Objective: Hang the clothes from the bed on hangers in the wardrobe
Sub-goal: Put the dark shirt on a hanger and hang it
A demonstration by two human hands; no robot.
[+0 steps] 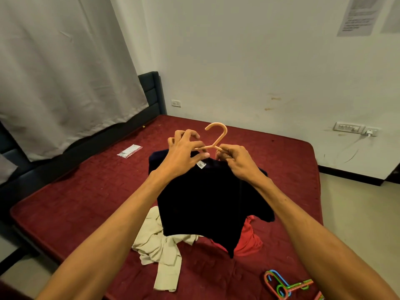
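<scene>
left hand [184, 153] — bare | right hand [240, 164] — bare | forearms [121, 215] bare, lean

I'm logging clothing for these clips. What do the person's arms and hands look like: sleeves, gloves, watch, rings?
The left forearm and right forearm are bare, no sleeves in view. Neither the left hand nor the right hand wears a glove, watch or visible ring.

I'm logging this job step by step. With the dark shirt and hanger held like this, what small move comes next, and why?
Probably draw the collar up over the hanger. The left hand grips the dark shirt at its neck, the right hand pinches a hanger arm, and both arms show above the collar, so the shirt looks not yet seated.
</scene>
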